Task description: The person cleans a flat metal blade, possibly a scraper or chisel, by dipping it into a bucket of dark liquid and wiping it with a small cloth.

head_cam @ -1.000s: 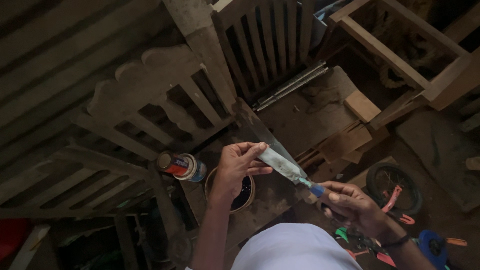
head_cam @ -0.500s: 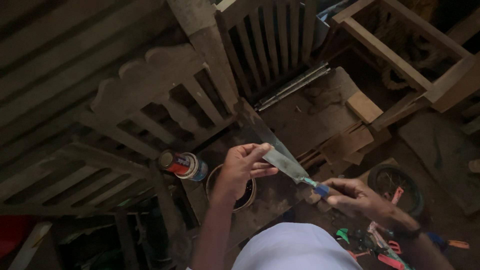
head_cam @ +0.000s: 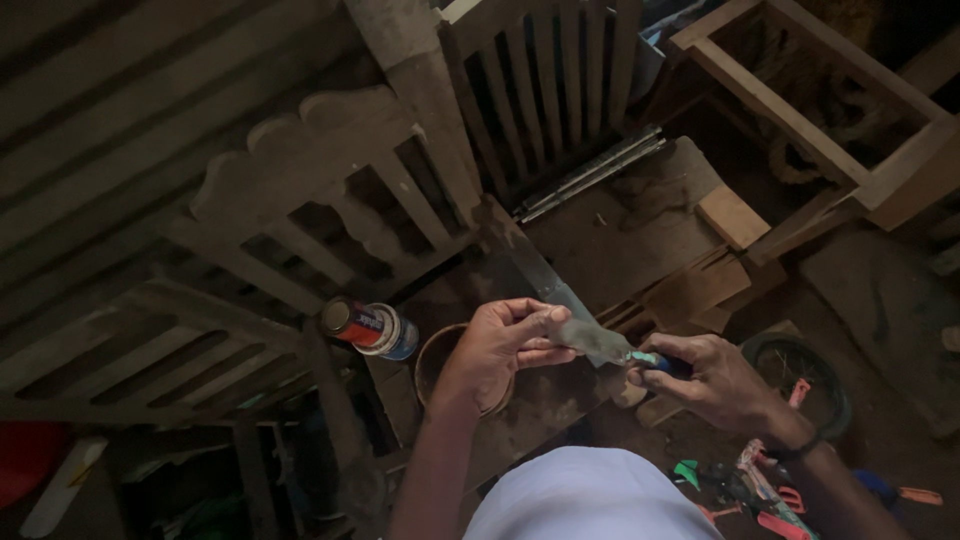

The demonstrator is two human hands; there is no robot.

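Two bare hands meet over a cluttered, dim workshop floor. The right hand point(head_cam: 715, 380) is closed around the blue handle of a putty knife with a flat, smeared metal blade point(head_cam: 598, 342), which points left toward the other hand. The left hand point(head_cam: 505, 345) is half curled, its fingers point(head_cam: 540, 322) bent over the blade's end and touching it, so the tool sits between both hands, held above the floor.

Just below the left hand lies a small round brown bowl point(head_cam: 432, 362), partly hidden by the wrist. Beside that bowl, to the left, a short cylindrical tin with a red and white label point(head_cam: 368, 328) lies on its side. Behind both stand unpainted wooden chair backs with upright slats point(head_cam: 340, 210), the nearer one with a scalloped top rail. An open square wooden frame point(head_cam: 800, 90) rests at upper right, near a pale wooden block point(head_cam: 733, 216). Red and green handled tools point(head_cam: 760, 490) lie by the right wrist, close to a dark round ring point(head_cam: 805, 370).
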